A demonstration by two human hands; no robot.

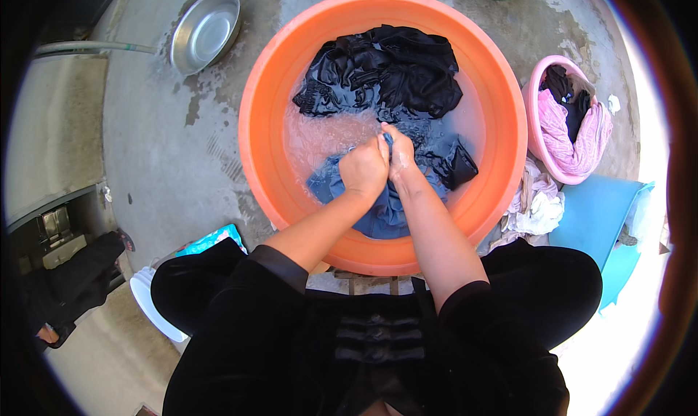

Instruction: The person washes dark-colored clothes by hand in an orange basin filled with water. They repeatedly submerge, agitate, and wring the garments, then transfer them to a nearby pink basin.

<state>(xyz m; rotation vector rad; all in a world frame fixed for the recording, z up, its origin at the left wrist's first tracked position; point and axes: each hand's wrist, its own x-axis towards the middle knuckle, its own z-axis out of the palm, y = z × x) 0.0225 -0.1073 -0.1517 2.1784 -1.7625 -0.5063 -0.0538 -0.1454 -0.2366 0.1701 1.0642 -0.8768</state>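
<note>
A large orange plastic tub (267, 198) stands before me with cloudy, sudsy water (322, 132) in it. Over its middle, my left hand (364, 166) and my right hand (401, 151) are pressed together, both closed on a blue garment (381, 217). A small fold of blue cloth shows between my fists; the rest spreads in the water below them. Farther back in the tub lies a bunched black garment (387, 69), partly above the surface. Another dark piece of cloth (461, 165) lies to the right of my right hand, partly under water. My palms and most fingertips are hidden.
A metal basin (207, 34) and a hose (98, 46) are at the back left. On the right, a pink basin (537, 127) holds clothes, beside pale laundry (537, 211) and a tipped blue container (589, 214). A turquoise packet (212, 240) lies near my left knee. Another person's dark-clothed leg (82, 279) shows far left.
</note>
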